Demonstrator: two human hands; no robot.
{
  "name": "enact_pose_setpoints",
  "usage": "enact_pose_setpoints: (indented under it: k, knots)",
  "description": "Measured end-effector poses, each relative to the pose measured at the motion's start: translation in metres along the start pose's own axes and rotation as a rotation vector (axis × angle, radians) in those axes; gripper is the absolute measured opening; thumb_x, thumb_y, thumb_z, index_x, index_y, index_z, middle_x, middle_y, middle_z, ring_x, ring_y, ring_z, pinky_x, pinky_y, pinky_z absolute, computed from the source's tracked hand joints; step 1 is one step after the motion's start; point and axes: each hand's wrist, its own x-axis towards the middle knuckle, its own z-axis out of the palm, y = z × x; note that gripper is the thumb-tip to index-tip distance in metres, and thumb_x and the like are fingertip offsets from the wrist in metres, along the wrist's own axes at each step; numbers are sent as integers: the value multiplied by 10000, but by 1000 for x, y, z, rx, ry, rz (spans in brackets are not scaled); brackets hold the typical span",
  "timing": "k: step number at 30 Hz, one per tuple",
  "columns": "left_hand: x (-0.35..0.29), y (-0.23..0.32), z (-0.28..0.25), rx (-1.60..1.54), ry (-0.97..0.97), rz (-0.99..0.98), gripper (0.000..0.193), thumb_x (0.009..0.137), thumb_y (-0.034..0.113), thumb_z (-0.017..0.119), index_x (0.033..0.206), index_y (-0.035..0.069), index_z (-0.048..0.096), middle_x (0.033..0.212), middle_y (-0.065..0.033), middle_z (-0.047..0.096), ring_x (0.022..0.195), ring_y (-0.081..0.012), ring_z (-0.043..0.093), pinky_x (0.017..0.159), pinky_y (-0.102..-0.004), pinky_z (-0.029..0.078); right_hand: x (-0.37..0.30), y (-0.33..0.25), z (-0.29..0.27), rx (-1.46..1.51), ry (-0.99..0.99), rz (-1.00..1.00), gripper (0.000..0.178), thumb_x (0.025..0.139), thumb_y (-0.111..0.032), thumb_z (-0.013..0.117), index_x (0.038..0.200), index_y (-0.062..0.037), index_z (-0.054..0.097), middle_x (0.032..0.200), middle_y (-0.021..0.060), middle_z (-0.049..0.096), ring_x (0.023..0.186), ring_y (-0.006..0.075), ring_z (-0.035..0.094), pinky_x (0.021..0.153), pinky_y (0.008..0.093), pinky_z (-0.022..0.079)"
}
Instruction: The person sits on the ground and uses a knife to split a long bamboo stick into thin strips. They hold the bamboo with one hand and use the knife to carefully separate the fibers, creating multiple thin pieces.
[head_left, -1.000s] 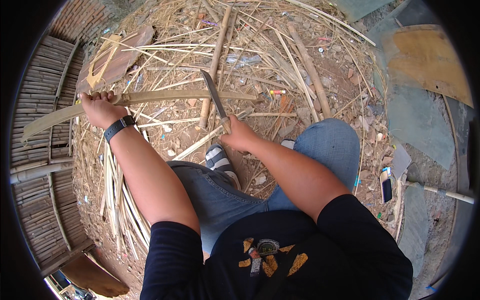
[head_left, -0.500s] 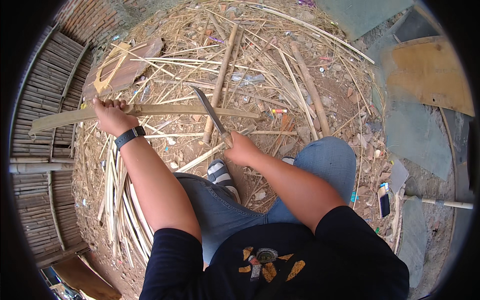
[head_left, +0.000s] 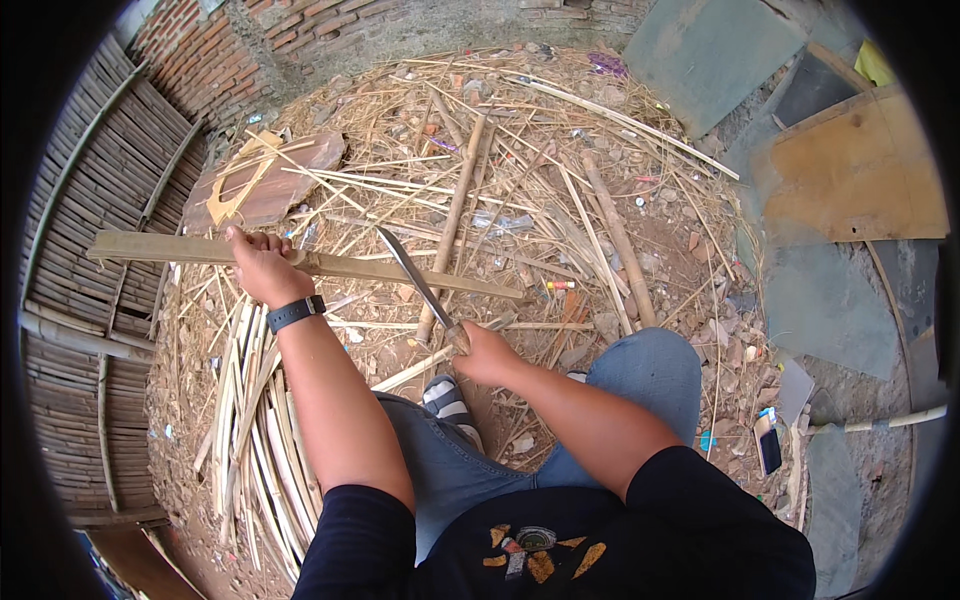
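Observation:
My left hand (head_left: 268,270) is closed around a long split bamboo strip (head_left: 360,267), gripping it left of its middle, near a node. The strip lies across in front of me, its right end slightly lower than its left. In my right hand (head_left: 487,355) is the handle of a machete (head_left: 417,281) with a dark, slightly curved blade. The blade points up and to the left and crosses over the strip in view; whether it touches the strip I cannot tell.
Bamboo poles (head_left: 618,240) and thin strips cover the littered ground. A pile of split strips (head_left: 285,470) lies by my left arm. A bamboo wall (head_left: 75,250) stands left, a brick wall (head_left: 330,40) behind. Grey sheets (head_left: 830,300) and a phone (head_left: 769,450) are at right.
The view has tilted up, showing more of the brick wall. The bamboo strip's left end has risen relative to its right end. Both hands keep their hold on the strip and machete.

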Motion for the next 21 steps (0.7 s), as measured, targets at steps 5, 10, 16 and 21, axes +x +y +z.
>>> enact_pose_setpoints:
  k: [5,10,16,21]
  knots:
    - [4,-5,-7,-34,1,-14,340,972,328,571,746,138,404,620,28,357,518,-93,324,459,-259,275,8,20,3,33,91,76,464,753,-196,669,1154,-7,533,930,235,651,900,389,646,774,437,503]
    - [4,0,-6,-21,22,-23,363,970,344,569,726,138,396,609,29,351,518,-93,321,459,-255,268,-1,2,2,33,13,-16,542,741,-206,684,1216,0,524,969,242,656,932,383,647,790,440,502]
    - [-1,-2,-3,-8,17,-12,379,969,350,567,710,141,386,589,29,334,509,-98,314,454,-256,265,7,20,9,47,108,-24,499,729,-199,697,1163,-2,552,957,232,659,910,378,649,779,435,505]
    - [6,-1,-6,-7,43,-9,384,972,349,567,708,141,380,587,27,327,510,-101,314,452,-254,265,7,16,7,-18,67,-32,530,730,-192,700,1204,-6,552,989,230,662,917,371,652,786,429,511]
